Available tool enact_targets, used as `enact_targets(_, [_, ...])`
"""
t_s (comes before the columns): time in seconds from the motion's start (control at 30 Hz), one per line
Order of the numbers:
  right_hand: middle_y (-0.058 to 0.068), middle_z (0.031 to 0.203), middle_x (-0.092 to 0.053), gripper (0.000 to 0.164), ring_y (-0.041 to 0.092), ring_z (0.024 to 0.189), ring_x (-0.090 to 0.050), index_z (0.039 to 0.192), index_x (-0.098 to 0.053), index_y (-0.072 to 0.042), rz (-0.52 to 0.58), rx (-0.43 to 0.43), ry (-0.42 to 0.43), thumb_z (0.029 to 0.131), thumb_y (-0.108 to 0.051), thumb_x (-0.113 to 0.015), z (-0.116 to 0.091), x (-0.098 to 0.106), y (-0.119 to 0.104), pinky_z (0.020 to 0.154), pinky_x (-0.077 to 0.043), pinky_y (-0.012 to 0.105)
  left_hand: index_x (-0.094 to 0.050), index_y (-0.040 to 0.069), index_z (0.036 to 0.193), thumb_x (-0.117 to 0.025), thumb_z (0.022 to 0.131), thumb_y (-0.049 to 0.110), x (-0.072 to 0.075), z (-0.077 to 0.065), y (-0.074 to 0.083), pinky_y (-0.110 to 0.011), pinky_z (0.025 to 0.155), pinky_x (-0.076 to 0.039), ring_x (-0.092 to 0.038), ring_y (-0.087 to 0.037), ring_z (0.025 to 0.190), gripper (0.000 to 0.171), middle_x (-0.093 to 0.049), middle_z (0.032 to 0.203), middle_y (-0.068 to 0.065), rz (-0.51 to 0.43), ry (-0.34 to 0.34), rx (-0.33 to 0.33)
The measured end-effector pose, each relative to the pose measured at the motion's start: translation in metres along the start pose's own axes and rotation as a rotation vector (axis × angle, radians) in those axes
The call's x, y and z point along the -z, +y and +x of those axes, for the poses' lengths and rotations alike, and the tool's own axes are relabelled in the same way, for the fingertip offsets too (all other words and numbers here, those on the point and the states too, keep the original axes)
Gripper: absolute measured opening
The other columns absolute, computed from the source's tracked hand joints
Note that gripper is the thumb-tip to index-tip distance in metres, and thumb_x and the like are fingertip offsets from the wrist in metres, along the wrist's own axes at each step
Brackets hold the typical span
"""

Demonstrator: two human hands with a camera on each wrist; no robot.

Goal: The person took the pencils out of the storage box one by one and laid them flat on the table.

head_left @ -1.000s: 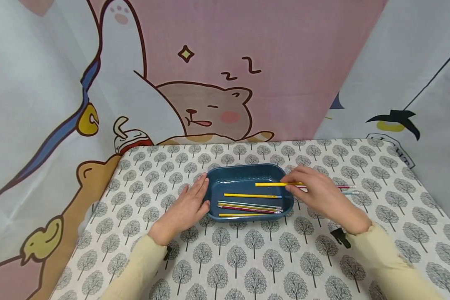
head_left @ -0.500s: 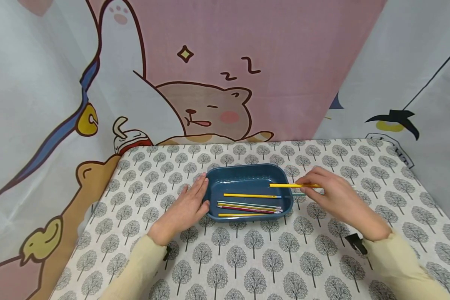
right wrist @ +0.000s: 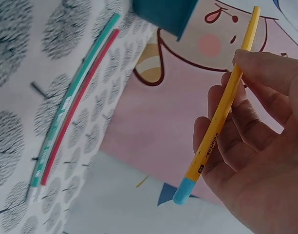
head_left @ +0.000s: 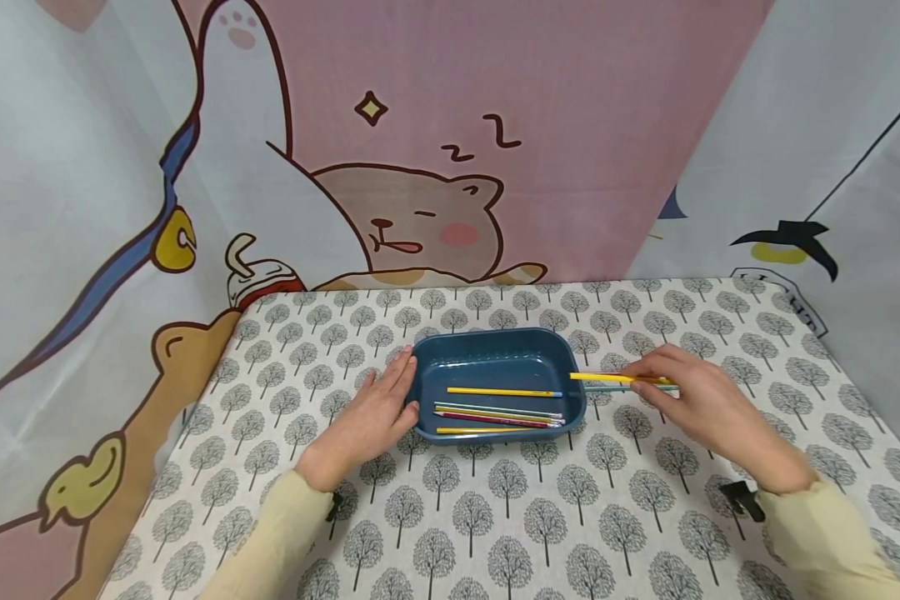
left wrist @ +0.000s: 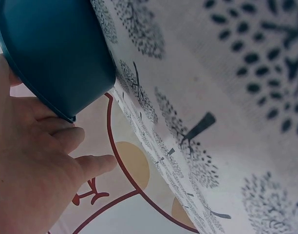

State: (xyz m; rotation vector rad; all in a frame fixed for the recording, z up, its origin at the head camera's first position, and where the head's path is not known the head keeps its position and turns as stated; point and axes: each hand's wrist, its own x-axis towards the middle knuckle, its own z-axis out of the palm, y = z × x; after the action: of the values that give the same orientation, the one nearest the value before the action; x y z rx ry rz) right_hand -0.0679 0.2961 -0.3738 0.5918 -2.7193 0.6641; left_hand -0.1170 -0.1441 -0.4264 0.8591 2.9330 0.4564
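A yellow pencil with a blue end is pinched between thumb and fingers of my right hand, just right of the dark blue tray. Below it on the cloth lie a green pencil and a red pencil, side by side. My left hand has its fingers straight, resting against the tray's left end; the left wrist view shows fingertips at the tray's rim. Inside the tray lie a yellow pencil and, nearer the front, several more pencils, among them a dark red pencil.
The table is covered with a tree-print cloth. A cartoon-printed curtain hangs behind it and along both sides.
My right hand has moved to the right with the yellow pencil, from over the tray to beyond its right rim. The left hand and the tray have stayed in place.
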Motion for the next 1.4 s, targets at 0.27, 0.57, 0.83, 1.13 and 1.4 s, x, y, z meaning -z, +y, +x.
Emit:
enact_targets(0.27, [-0.007, 0.103, -0.069, 0.026, 0.016, 0.088, -0.067, 0.106, -0.078, -0.016, -0.013, -0.031, 0.000, 0.084, -0.004, -0.083, -0.012, -0.003, 0.017, 0.067, -0.053, 0.031, -0.022, 0.000, 0.162, -0.048, 0.107, 0.033, 0.000, 0.000, 0.000, -0.062, 0.122, -0.024, -0.021, -0.030, 0.157, 0.069, -0.012, 0.172, -0.012, -0.001, 0.005, 0.002])
enact_targets(0.57, [-0.006, 0.102, -0.069, 0.024, 0.008, 0.087, -0.064, 0.105, -0.078, -0.014, 0.022, -0.039, -0.028, 0.085, -0.002, -0.082, -0.022, -0.007, 0.035, 0.061, -0.052, 0.025, -0.021, 0.000, 0.162, -0.049, 0.107, 0.032, 0.001, 0.000, 0.000, -0.062, 0.122, -0.024, -0.022, -0.031, 0.157, 0.069, -0.011, 0.172, -0.012, -0.002, 0.007, -0.002])
enact_targets(0.83, [-0.005, 0.105, -0.069, 0.025, 0.008, 0.088, -0.065, 0.106, -0.078, -0.013, 0.021, -0.046, -0.057, 0.085, -0.001, -0.082, -0.027, -0.014, 0.048, 0.066, -0.056, 0.025, -0.021, 0.000, 0.162, -0.050, 0.108, 0.031, 0.000, 0.000, 0.001, -0.062, 0.122, -0.024, -0.022, -0.032, 0.156, 0.069, -0.013, 0.172, -0.014, -0.004, 0.005, 0.002])
enact_targets(1.13, [-0.008, 0.098, -0.066, 0.025, 0.010, 0.085, -0.064, 0.104, -0.079, -0.015, 0.004, -0.030, -0.091, 0.082, -0.003, -0.084, -0.028, -0.027, 0.058, 0.068, -0.057, 0.032, -0.021, 0.001, 0.162, -0.050, 0.108, 0.031, 0.000, 0.000, 0.001, -0.062, 0.122, -0.023, -0.022, -0.032, 0.156, 0.069, -0.012, 0.172, -0.013, -0.005, -0.004, 0.006])
enact_targets(1.4, [-0.008, 0.097, -0.067, 0.025, 0.010, 0.083, -0.063, 0.101, -0.078, -0.017, -0.028, -0.055, -0.137, 0.082, -0.002, -0.084, -0.026, -0.034, 0.064, 0.068, -0.056, 0.033, -0.020, 0.001, 0.162, -0.051, 0.108, 0.031, 0.001, 0.000, 0.001, -0.062, 0.122, -0.024, -0.022, -0.032, 0.156, 0.069, -0.012, 0.172, -0.013, 0.001, -0.004, 0.003])
